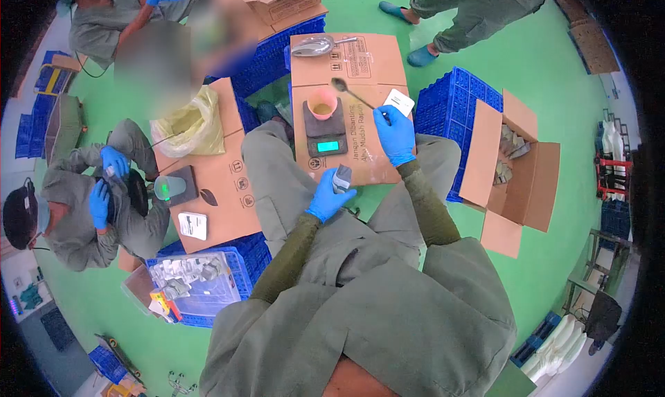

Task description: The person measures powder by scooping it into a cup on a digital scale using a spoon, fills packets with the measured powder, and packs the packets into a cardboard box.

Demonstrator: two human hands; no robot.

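Note:
My left hand (pixel 330 195), in a blue glove, is closed around a small grey packet (pixel 341 179) in front of my lap. My right hand (pixel 394 135), also gloved, grips a long-handled spoon (pixel 352 92), its dark bowl up and to the left over the cardboard. Left of the spoon, a pink cup (pixel 321 103) with some brownish contents stands on a black scale (pixel 325 130) with a lit green display. A metal scoop (pixel 315 46) lies at the far end of the cardboard surface (pixel 388 71). Near my right hand is a white card (pixel 398 102).
Co-workers sit at the left, one beside a second scale (pixel 185 184) with a cup. A yellowish bag (pixel 187 123) stands on their cardboard. An open box (pixel 530 182) of packets is at the right by a blue crate (pixel 454 113). Another person's legs (pixel 460 23) are at the top.

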